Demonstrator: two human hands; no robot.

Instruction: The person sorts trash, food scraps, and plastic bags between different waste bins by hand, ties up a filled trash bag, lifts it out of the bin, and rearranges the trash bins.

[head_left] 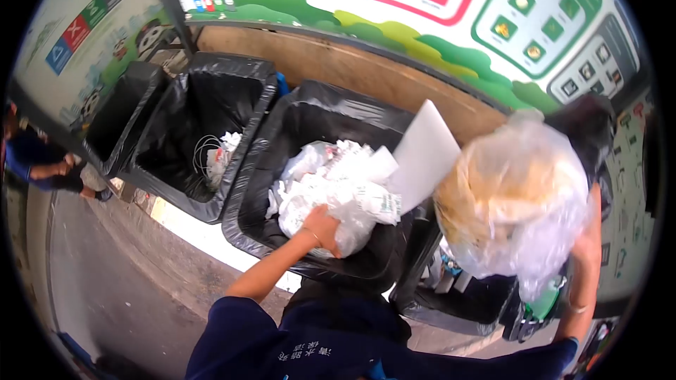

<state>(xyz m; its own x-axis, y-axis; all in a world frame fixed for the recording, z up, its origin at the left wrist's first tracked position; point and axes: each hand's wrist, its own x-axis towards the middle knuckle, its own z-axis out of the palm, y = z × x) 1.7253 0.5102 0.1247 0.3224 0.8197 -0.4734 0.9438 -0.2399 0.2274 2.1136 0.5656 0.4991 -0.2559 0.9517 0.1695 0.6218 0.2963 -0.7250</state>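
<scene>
Right side loaded

I see the left hand (pixel 321 229), fingers clamped on a clear bag (pixel 357 229) by the bin (pixel 257 162)'s near edge. Past its right edge, the roundish bag (pixel 510 197) hangs left of the nearer right hand (pixel 586 239); fingers hidden, I can't tell their grip. The shirt (pixel 274 353)'s Chinese print is unclear.

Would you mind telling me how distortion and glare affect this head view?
Head view: the sign board looks bowed and the corners go black; head view: pale highlights streak the large plastic bag; head view: the board's smallest print is illegible.
</scene>
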